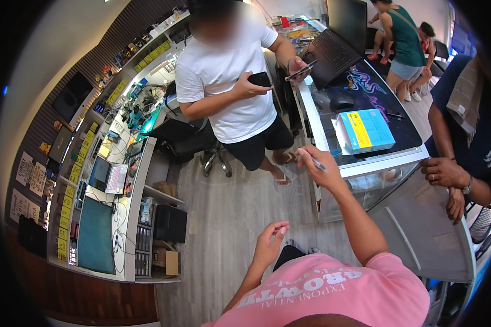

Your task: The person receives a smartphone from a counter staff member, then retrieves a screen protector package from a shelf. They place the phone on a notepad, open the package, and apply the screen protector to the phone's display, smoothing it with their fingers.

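My right hand point(317, 170) is raised beside the near left corner of the glass counter point(387, 165). Its fingers are closed round a slim grey pen-like tool point(319, 164), whose exact kind I cannot make out. Lower and to the left, my left hand point(270, 240) hovers over the floor in front of my body. Its fingers are loosely curved and apart, holding nothing. A blue and yellow box point(365, 131) on the counter is the nearest object to my right hand, but apart from it.
A person in a white shirt point(223, 76) stands ahead, holding a black phone point(260, 80) and another phone point(301, 71). An open laptop point(333, 54) sits on the counter. Another person's hands point(447, 174) rest at the right. A workbench point(131, 218) and swivel chair point(188, 139) are left.
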A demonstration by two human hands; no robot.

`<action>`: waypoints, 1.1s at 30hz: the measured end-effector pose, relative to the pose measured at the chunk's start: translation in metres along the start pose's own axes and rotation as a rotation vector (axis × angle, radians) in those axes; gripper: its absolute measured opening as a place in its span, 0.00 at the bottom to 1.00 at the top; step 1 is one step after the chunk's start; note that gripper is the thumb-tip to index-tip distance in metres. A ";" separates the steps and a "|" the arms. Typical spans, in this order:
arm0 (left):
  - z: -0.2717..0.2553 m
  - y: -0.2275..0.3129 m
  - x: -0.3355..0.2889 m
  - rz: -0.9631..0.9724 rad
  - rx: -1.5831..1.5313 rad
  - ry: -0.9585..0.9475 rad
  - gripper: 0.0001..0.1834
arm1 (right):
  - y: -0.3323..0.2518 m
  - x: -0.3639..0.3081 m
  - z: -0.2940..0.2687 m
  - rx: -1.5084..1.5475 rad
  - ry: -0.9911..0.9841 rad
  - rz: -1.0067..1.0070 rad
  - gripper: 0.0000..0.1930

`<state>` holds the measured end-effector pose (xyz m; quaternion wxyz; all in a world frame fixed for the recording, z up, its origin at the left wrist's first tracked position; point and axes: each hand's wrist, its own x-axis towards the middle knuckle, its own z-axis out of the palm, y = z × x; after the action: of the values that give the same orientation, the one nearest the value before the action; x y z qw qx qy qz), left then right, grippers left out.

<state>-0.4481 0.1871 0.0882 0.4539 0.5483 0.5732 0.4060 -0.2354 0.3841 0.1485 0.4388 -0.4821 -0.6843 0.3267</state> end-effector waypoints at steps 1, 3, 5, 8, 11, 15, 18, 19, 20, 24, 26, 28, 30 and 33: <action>-0.002 0.001 -0.003 0.006 0.010 -0.001 0.17 | -0.002 -0.001 0.001 -0.007 -0.006 0.006 0.20; -0.003 0.000 -0.006 0.023 0.015 0.015 0.18 | -0.009 -0.003 0.002 -0.024 -0.027 0.009 0.21; -0.001 -0.002 -0.007 0.045 0.009 0.028 0.18 | -0.007 -0.003 -0.001 -0.026 -0.032 0.002 0.20; 0.002 -0.007 -0.007 0.030 0.031 0.064 0.18 | 0.002 -0.003 0.005 -0.008 -0.059 0.009 0.20; 0.002 -0.015 -0.011 0.045 0.000 0.136 0.15 | 0.008 -0.002 0.011 0.000 -0.006 -0.048 0.19; 0.014 -0.013 -0.001 0.037 -0.066 0.145 0.15 | 0.003 -0.001 0.004 -0.104 -0.022 -0.121 0.17; 0.019 -0.006 0.009 0.070 -0.074 0.122 0.14 | 0.003 -0.001 0.002 -0.135 -0.025 -0.115 0.17; 0.021 -0.003 0.012 0.085 -0.072 0.111 0.14 | 0.002 0.002 0.000 -0.164 -0.009 -0.125 0.17; 0.021 -0.003 0.009 0.086 -0.064 0.110 0.14 | 0.002 -0.001 0.002 -0.181 -0.006 -0.131 0.18; 0.020 0.001 0.004 0.064 -0.044 0.096 0.15 | 0.008 0.002 0.003 -0.101 -0.059 -0.060 0.20; 0.019 -0.006 0.004 0.059 -0.043 0.088 0.15 | 0.009 0.000 0.003 -0.073 -0.051 -0.090 0.21; 0.018 -0.015 0.002 0.023 -0.058 0.057 0.15 | 0.002 -0.003 -0.002 0.003 -0.047 -0.048 0.19; 0.023 -0.010 0.009 0.040 -0.071 0.022 0.15 | 0.002 -0.003 -0.001 0.017 0.003 -0.067 0.19; 0.030 0.001 0.020 0.072 -0.065 -0.025 0.16 | 0.006 -0.002 0.000 0.020 0.053 -0.107 0.19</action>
<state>-0.4190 0.2064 0.0801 0.4635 0.5585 0.5340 0.4337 -0.2331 0.3844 0.1423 0.4784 -0.4487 -0.6941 0.2969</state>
